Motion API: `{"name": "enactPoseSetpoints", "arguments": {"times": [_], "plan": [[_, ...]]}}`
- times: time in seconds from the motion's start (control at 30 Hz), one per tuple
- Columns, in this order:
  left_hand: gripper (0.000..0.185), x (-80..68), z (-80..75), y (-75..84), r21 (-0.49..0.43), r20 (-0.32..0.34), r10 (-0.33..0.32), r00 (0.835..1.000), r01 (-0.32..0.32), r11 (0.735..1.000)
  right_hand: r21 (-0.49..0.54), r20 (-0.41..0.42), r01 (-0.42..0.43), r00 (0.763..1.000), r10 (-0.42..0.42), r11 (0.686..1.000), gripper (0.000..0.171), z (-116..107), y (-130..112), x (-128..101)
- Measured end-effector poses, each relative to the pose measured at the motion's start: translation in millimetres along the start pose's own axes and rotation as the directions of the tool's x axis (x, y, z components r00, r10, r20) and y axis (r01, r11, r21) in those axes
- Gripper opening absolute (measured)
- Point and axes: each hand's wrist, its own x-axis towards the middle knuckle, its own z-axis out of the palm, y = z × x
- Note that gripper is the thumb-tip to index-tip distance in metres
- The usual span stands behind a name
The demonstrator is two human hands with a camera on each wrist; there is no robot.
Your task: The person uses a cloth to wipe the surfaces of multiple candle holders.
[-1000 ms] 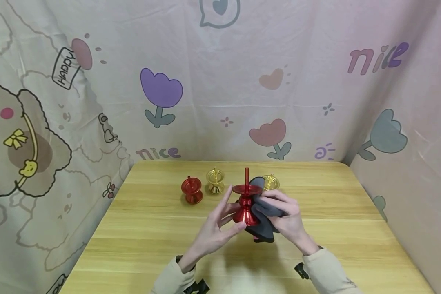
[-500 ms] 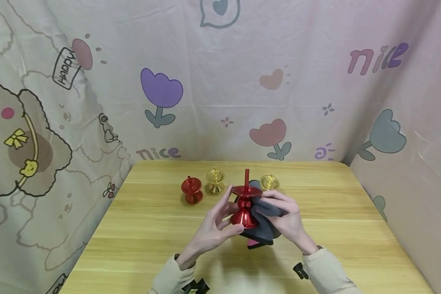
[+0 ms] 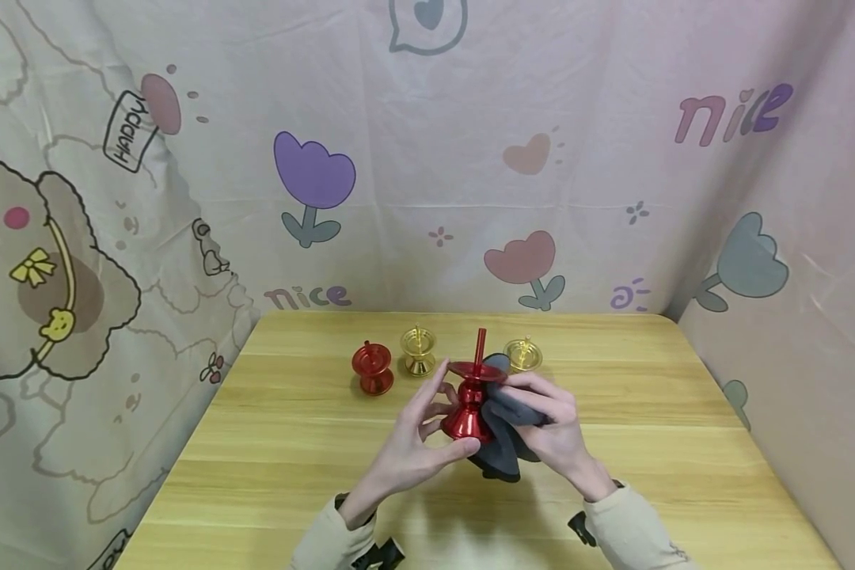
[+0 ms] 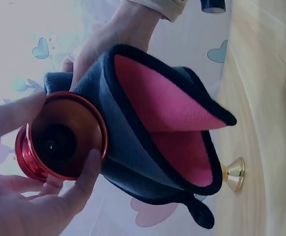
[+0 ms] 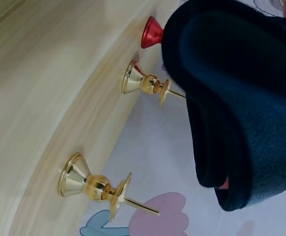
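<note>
A shiny red candle holder (image 3: 468, 419), with a flared base, a round dish and a tall spike, is held above the table, tilted slightly. My left hand (image 3: 416, 443) grips it, thumb at the base and a finger up at the dish. The left wrist view looks into the hollow underside of its base (image 4: 59, 137). A folded dark grey cloth (image 3: 502, 431) with black edging and a pink inside (image 4: 167, 98) is pinched in my right hand (image 3: 552, 419) and lies against the holder's right side. In the right wrist view the cloth (image 5: 251, 123) hides the held holder.
Behind the hands, a second red candle holder (image 3: 374, 370) and a gold candle holder (image 3: 419, 352) stand at the back left of the wooden table (image 3: 292, 459). Another gold candle holder (image 3: 522, 354) stands behind the right hand. A printed curtain (image 3: 413, 158) hangs around the table.
The held candle holder has shifted a little left and down, and its spike now leans slightly right. The cloth has moved with it, its pink part now out of sight in the head view.
</note>
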Motion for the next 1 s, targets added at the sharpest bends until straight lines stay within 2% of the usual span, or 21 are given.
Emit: {"name": "enactPoseSetpoints", "arguments": {"times": [0.1,0.2,0.37,0.43,0.57,0.77,0.87,1.0], "plan": [[0.098,0.4,-2.4,-1.2,-0.046,0.035,0.014,0.999,-0.012,0.999,0.011,0.001,-0.015,1.0,0.015,1.0,0.018,-0.3,-0.6,-0.3],[0.094,0.2,-4.2,-2.3,-0.076,0.059,0.026,0.998,-0.021,0.997,0.044,0.001,-0.073,0.997,0.073,0.996,0.019,-1.2,-1.4,-0.5],[0.086,1.2,-6.4,-4.6,-0.14,0.083,0.078,0.993,-0.066,0.988,0.082,-0.024,-0.169,0.985,0.171,0.982,0.042,-2.2,-2.5,-0.3],[0.087,1.5,-6.0,-5.7,-0.171,0.097,0.084,0.992,-0.066,0.983,0.076,-0.037,-0.16,0.986,0.163,0.984,0.041,-1.6,-3.0,0.6],[0.094,0.0,-3.3,-6.7,-0.197,0.101,0.079,0.992,-0.058,0.979,0.076,-0.051,-0.124,0.99,0.128,0.989,0.029,0.2,-4.0,2.4],[0.095,0.1,-2.6,-6.5,-0.108,0.102,0.093,0.99,-0.082,0.991,0.089,-0.066,-0.101,0.992,0.107,0.991,0.02,0.2,-3.5,2.8],[0.094,0.5,-4.3,-6.1,0.008,0.105,0.096,0.99,-0.098,0.995,0.093,-0.061,-0.097,0.993,0.103,0.991,0.02,-0.7,-3.1,2.3],[0.098,0.3,-4.7,-2.4,0.174,0.059,0.079,0.995,-0.088,0.981,0.076,-0.058,-0.092,0.994,0.097,0.993,0.021,-1.2,-2.6,1.2]]}}
